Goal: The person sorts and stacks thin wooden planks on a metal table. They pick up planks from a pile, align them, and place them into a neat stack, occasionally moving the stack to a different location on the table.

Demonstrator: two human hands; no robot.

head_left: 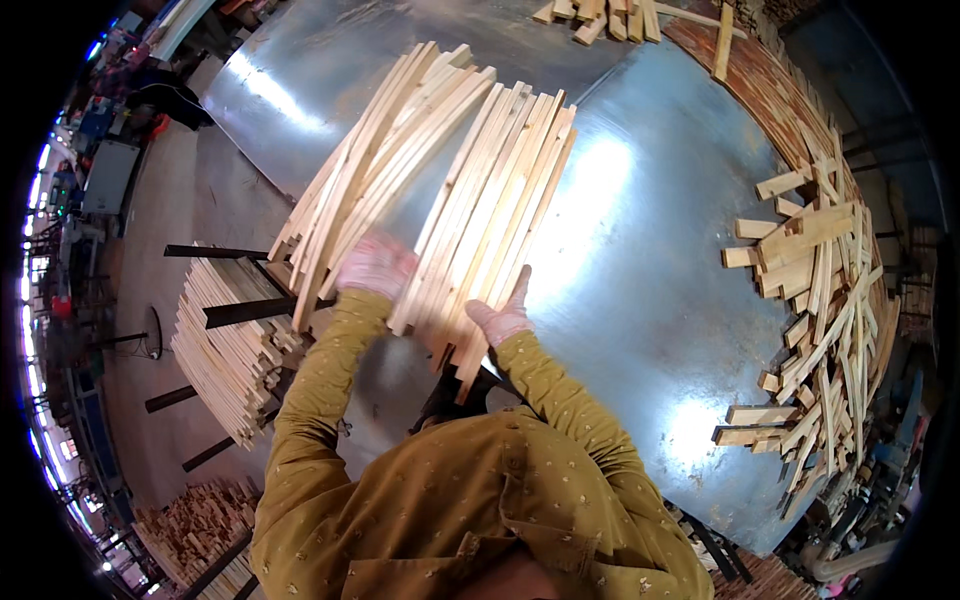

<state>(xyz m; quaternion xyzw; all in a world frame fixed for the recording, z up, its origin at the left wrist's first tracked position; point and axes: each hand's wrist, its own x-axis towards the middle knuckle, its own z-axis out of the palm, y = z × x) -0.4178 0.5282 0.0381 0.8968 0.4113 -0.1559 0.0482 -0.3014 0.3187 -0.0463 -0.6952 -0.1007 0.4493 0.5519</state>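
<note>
A row of long pale wooden strips lies side by side on the shiny metal table, its near ends uneven and reaching over the table's edge. My right hand, in a pale pinkish glove, rests at the row's near right side. Its thumb and a finger are spread apart, touching the outer strips. My left hand, gloved alike and smeared by motion, is between this row and a looser, fanned bunch of strips to the left. Its fingers cannot be made out.
The metal table spreads ahead and right. Jumbled wood offcuts line its right edge; more short pieces lie at the far side. Left and lower, stacked strips sit by dark metal bars. Another wood stack is at lower left.
</note>
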